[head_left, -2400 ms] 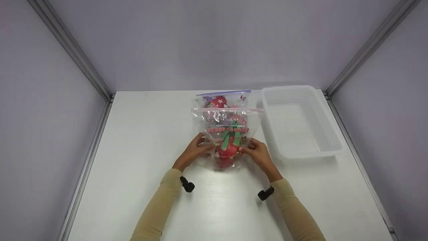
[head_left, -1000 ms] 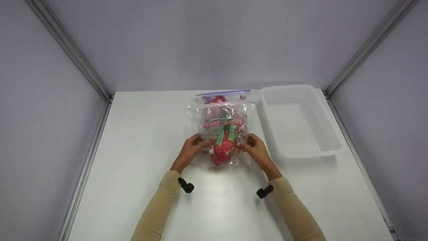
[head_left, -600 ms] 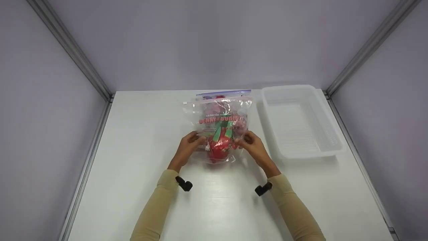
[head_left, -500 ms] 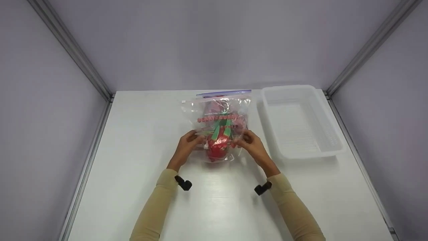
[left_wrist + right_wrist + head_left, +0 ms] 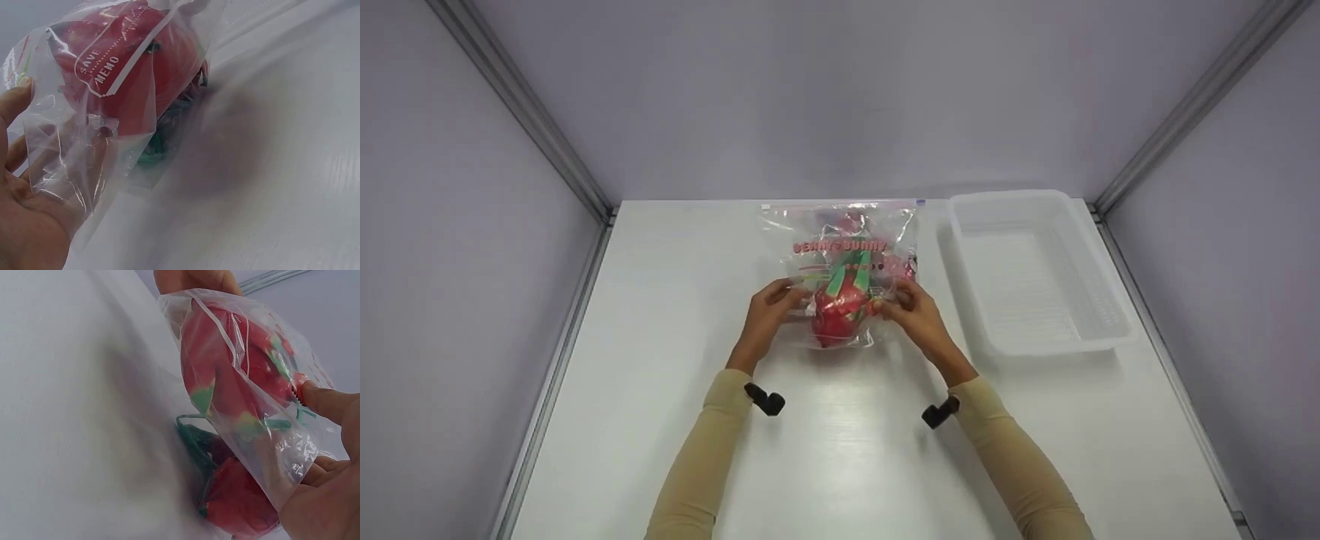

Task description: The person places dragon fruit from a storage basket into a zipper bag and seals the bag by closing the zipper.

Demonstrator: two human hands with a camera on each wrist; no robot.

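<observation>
A white tabletop (image 5: 847, 450) fills a booth with pale lilac walls. Lifted just above it, a clear crinkly zip-top plastic bag (image 5: 840, 255) holds a glossy red dragon fruit toy with green scales (image 5: 836, 315). The left hand (image 5: 769, 307) and right hand (image 5: 911, 311) each pinch one of the bag's lower sides. The bag is raised but not yet inside the ribbed translucent white plastic tray (image 5: 1102, 330) to its right, which looks bare. Another bag seems hidden behind it.

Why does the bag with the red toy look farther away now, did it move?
Yes. The bag went away from the person, toward the table's far edge, beside the white tray.
</observation>
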